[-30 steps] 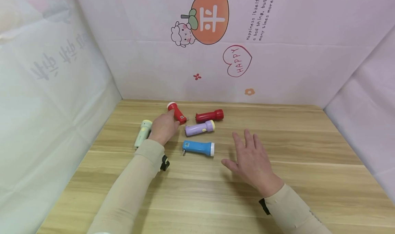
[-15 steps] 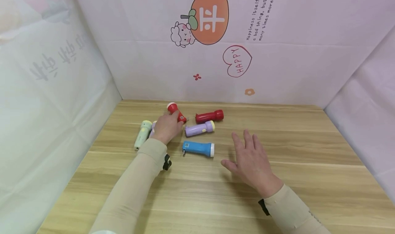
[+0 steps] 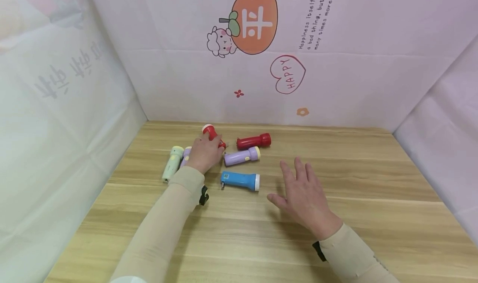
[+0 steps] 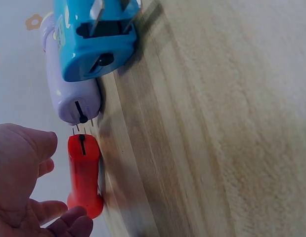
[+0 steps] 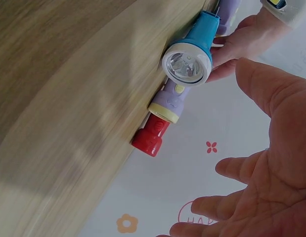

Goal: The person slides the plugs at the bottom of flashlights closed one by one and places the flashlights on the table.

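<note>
We note the red flashlight with a pale rim (image 3: 210, 129) lying on the wooden surface (image 3: 336, 162), partly covered by the left hand (image 3: 206, 153), much the nearer hand. Its long axis runs obliquely: head far and to the left, tail near and to the right. In the left wrist view the fingers (image 4: 49, 210) stand beside its head, relaxed, thumb apart; whether they touch it we cannot tell. The right hand (image 3: 306, 198) is well apart, fingers spread. Materials: smooth, glossy casings, apparently plastic, each a tapered body with a flared round head. The blue flashlight (image 3: 239, 180) shows metal prongs at its tail and a clear lens; the purple flashlight (image 3: 239, 157) has a yellow rim and button. Surface: streaked wood grain, light sheen.
</note>
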Demonstrator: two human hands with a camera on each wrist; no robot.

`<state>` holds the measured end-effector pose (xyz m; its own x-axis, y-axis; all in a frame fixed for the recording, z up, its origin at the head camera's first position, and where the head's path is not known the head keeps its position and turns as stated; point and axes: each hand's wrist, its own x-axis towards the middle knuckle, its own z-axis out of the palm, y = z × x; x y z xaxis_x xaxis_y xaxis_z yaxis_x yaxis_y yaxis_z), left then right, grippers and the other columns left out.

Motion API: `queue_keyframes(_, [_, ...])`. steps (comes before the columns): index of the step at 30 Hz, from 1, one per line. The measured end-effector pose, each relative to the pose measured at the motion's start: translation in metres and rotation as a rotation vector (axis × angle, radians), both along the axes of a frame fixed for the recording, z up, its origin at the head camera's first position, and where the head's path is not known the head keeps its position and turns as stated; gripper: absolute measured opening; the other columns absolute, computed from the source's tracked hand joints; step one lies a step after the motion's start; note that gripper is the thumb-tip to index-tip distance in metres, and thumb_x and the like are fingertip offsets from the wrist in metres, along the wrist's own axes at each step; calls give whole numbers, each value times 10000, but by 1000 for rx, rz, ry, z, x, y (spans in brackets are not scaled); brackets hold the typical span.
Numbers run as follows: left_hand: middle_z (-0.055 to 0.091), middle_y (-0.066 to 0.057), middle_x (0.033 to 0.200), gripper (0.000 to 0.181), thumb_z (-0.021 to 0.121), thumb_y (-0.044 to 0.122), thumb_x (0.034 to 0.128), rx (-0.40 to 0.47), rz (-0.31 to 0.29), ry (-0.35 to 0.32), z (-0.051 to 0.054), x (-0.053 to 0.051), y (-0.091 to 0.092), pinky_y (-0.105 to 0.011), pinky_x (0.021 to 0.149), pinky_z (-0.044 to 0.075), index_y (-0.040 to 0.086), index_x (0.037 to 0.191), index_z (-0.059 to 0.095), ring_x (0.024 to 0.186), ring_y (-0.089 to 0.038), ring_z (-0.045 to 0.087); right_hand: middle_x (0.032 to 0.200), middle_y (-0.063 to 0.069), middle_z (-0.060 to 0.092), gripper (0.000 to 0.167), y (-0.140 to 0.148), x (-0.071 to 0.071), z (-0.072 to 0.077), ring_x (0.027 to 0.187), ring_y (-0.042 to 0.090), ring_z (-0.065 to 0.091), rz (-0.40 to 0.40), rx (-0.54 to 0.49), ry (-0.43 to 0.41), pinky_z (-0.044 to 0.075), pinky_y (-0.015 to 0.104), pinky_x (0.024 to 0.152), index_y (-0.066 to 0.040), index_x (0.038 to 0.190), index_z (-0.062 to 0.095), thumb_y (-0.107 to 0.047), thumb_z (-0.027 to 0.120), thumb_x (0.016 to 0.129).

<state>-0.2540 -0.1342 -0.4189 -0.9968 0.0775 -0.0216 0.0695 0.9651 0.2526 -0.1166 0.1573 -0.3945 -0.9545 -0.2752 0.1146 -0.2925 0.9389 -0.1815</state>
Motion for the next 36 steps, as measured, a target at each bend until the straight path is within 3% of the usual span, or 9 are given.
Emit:
queue_keyframes(10, [232, -239, 1690, 583, 488, 411, 1088, -36, -29, -27, -2, -4, 1, -596, 1198, 345, 235, 1630, 366, 1449, -500, 369, 1613, 381, 271, 957, -1, -1, 2, 1453, 632, 288, 4, 7, 12, 299, 705, 1170, -18, 1579, 377, -582, 746, 900])
queue_keyframes(18, [201, -227, 1703, 591, 495, 422, 1079, -39, -26, -80, -4, -5, 1, -605, 1182, 359, 253, 1630, 367, 1413, -491, 399, 1613, 382, 273, 957, -2, -1, 3, 1452, 631, 293, 5, 15, 8, 302, 708, 1166, -24, 1582, 374, -587, 743, 902])
queue_keyframes(30, [260, -229, 1683, 562, 508, 406, 1079, -38, -28, -79, -8, -5, -1, -597, 1205, 331, 216, 1601, 425, 1438, -477, 398, 1627, 376, 251, 952, -3, -1, 4, 1455, 638, 275, -1, -2, -4, 303, 729, 1151, -27, 1589, 361, -573, 742, 908])
queue_keyframes(36, [361, -230, 1635, 537, 510, 396, 1079, -57, -45, -51, -7, -4, -1, -571, 1210, 340, 169, 1565, 477, 1443, -459, 418, 1622, 377, 262, 953, -3, 0, 3, 1454, 631, 285, 3, -3, 8, 306, 720, 1156, -22, 1585, 364, -571, 745, 906])
